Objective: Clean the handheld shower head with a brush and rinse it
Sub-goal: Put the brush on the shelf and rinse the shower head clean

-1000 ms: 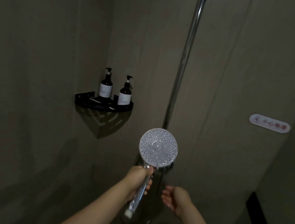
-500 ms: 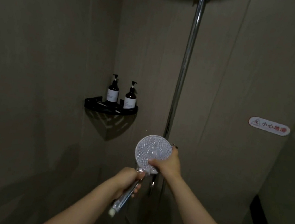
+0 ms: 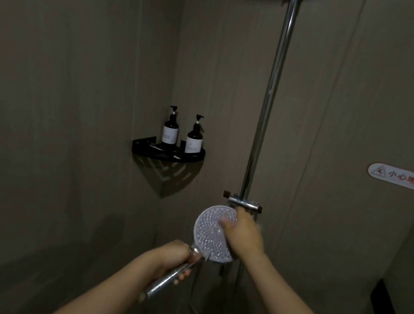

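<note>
We hold the shower head (image 3: 212, 233) face-up just below the chrome mixer bar (image 3: 243, 203).

Our left hand (image 3: 173, 258) has its grip curled round the chrome handle; our right hand (image 3: 242, 232) lies over the face's right rim, whether clasping we cannot tell. We judge it light, rigid, slick if wet: take the handle, steady the rim. No brush shows.

Two pump bottles (image 3: 170, 130), one shelf (image 3: 168, 152), one shower head (image 3: 212, 233), two hands (image 3: 173, 257).
</note>
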